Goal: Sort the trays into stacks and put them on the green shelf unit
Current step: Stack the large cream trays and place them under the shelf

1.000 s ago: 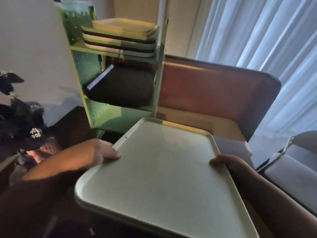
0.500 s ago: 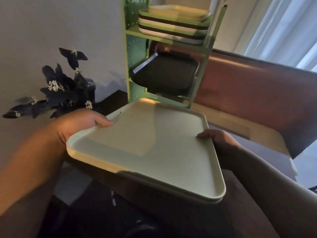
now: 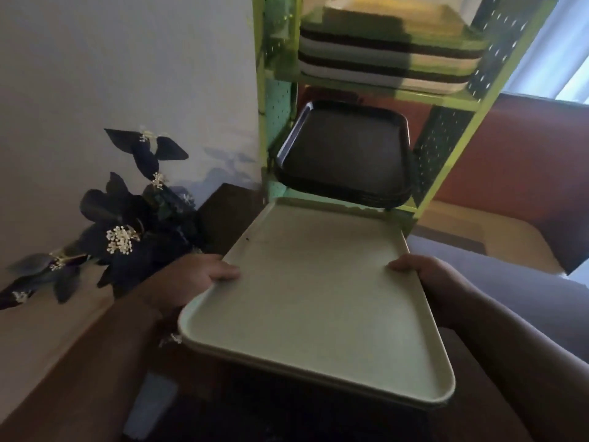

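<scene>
**Q:** What stood ahead of you, largest first?

**A:** The green shelf unit (image 3: 452, 145), far centre, perforated side panels. To its right, a reddish-brown upholstered seat back (image 3: 522, 161). Pale wall to the left, with a dark-leaved plant (image 3: 127, 224) with small white flower clusters at near left.

**Q:** And the load in your hands?

**A:** A pale green tray (image 3: 315, 298), held about level. A second rim edge showed under its near side, so at least two were stacked; exact count I could not tell. The far edge sat just at the front of the unit's lower level, below the dark trays.

**Q:** What was already shelved?

**A:** Upper shelf: a mixed stack (image 3: 389, 59) of cream and dark trays, one yellowish tray on top. Middle shelf: a stack of dark brown trays (image 3: 347, 157), tilted, its near edge overhanging the front.

**Q:** Your grip?

**A:** My left hand (image 3: 194, 279) clamped the left rim, thumb over the top, fingers underneath and hidden. My right hand (image 3: 427, 272) clamped the right rim the same way, thumb on the lip.
</scene>
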Available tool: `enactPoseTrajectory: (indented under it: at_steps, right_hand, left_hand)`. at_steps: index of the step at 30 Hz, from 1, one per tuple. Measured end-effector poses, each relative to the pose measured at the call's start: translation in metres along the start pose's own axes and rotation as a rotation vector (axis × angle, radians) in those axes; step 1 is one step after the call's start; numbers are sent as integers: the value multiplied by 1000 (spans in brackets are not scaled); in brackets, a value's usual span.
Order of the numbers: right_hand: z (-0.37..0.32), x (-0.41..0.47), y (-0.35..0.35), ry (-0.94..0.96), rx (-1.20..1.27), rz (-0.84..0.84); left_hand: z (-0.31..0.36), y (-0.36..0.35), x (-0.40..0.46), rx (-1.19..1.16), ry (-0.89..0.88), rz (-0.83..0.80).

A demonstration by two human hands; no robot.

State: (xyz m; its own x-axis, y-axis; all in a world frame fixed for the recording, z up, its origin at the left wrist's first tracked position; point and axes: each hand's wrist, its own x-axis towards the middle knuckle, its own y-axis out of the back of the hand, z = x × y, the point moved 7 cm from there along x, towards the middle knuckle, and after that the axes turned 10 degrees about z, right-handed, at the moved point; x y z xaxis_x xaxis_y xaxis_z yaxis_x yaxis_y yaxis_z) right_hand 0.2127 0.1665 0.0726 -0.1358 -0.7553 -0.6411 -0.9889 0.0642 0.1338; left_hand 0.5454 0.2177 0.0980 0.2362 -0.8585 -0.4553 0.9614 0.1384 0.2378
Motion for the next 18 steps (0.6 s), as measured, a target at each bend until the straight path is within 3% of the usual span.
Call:
enactPoseTrajectory:
  at_steps: [6, 13, 18]
  right_hand:
    - [-2, 24, 4, 38, 108, 213]
    - [35, 29, -3, -6, 253, 247]
    - [84, 27, -16, -176, 178, 145]
  left_hand:
    - [-25, -20, 30, -84, 134, -55]
    - [-45, -40, 58, -119, 155, -3]
    - [-62, -56, 85, -292, 228, 197]
